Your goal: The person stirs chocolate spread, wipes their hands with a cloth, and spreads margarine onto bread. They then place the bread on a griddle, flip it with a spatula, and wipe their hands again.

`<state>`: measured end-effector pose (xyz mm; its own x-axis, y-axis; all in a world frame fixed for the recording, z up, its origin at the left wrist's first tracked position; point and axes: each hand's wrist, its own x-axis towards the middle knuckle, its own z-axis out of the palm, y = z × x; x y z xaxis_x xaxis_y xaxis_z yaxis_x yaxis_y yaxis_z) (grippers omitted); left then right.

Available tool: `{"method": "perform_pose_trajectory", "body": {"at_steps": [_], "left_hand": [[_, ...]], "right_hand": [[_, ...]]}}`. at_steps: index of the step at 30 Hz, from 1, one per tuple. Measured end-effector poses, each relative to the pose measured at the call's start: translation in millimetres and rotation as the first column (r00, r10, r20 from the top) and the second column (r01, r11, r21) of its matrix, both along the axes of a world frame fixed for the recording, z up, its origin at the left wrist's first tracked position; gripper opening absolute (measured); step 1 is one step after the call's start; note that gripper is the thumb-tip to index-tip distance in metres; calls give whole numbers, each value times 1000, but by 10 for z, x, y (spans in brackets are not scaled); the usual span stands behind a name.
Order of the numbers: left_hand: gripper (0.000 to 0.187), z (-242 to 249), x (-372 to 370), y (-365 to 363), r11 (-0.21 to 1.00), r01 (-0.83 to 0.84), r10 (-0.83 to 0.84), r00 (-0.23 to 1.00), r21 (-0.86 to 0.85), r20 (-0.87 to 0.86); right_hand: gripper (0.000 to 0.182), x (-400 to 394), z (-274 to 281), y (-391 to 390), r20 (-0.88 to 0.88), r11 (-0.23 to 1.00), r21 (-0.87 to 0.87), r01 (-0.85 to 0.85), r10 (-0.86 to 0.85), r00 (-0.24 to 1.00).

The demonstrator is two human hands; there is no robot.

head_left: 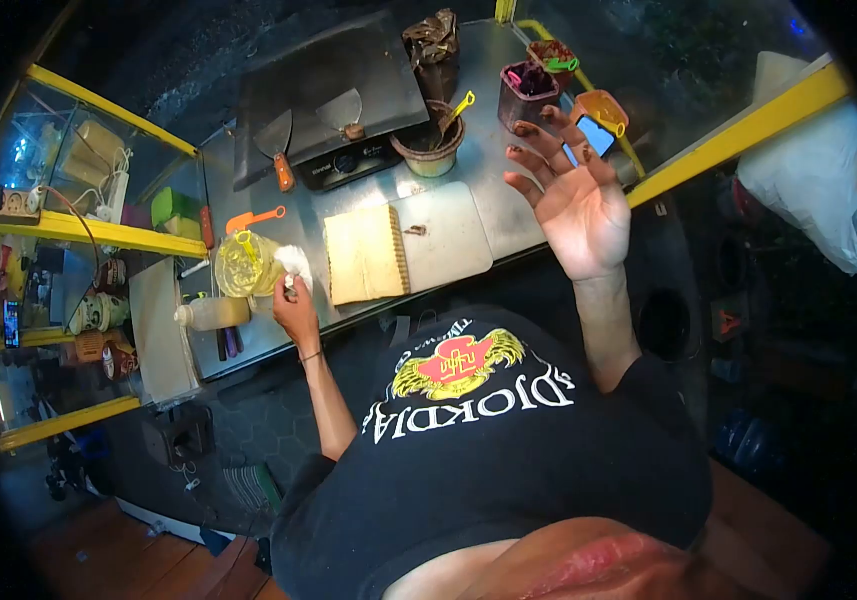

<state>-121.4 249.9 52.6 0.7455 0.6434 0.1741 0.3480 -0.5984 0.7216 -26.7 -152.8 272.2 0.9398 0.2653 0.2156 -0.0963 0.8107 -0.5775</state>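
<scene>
Left hand point(295, 305) closed on white tissue point(295, 262) at tabletop point(468, 215) edge, beside yellow bag point(245, 264). Right hand point(576, 195) raised, spread wide, fingertips smeared brown. Wiping apparently barely begun; smears uncleaned. Folded flatbread point(366, 254) untouched on board point(445, 236).
</scene>
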Motion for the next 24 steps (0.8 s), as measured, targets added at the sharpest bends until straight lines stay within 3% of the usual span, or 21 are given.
{"method": "perform_pose_trajectory", "body": {"at_steps": [1,2,5,6,8,9,10,11,16,19,21,24], "left_hand": [[27,98,-61,-74,984,-11,25,996,-176,80],[31,48,-57,-102,898,127,3,956,-422,294],[34,558,104,-672,659,424,-150,884,-621,443],[34,812,197,-972,581,454,-126,870,-676,476],[33,881,438,-1329,580,666,-378,730,-468,570],[32,1051,513,-1524,508,740,-473,667,-441,575],[32,1145,579,-1700,398,711,-458,701,-580,546],[29,1080,662,-1833,384,731,-458,681,-564,571],[29,1261,760,-2013,534,797,-697,604,-283,386],[33,1224,797,-2038,484,859,-739,502,-165,450],[33,1221,828,-2030,459,860,-770,510,-221,384],[23,1199,881,-2031,492,870,-816,469,-20,337]], "right_hand": [[60,-16,-85,14,-14,1000,1,0,0,1000],[57,-18,-169,28,-52,1000,-26,-12,10,999],[54,-62,-410,110,-128,997,-61,-47,38,991],[54,-83,-497,135,-118,991,-113,-72,58,991],[53,-129,-599,190,-119,978,-178,-109,89,989],[53,-162,-638,205,-130,978,-174,-117,95,987],[52,-186,-670,215,-104,967,-230,-109,87,991],[52,-188,-693,221,-71,954,-285,-95,77,994],[46,-237,-785,197,-74,927,-375,30,-62,995],[46,-216,-851,124,-83,919,-389,54,-93,992],[48,-206,-934,111,-112,936,-353,-9,-32,993],[50,-187,-909,181,-214,956,-294,-23,-43,976]]}}
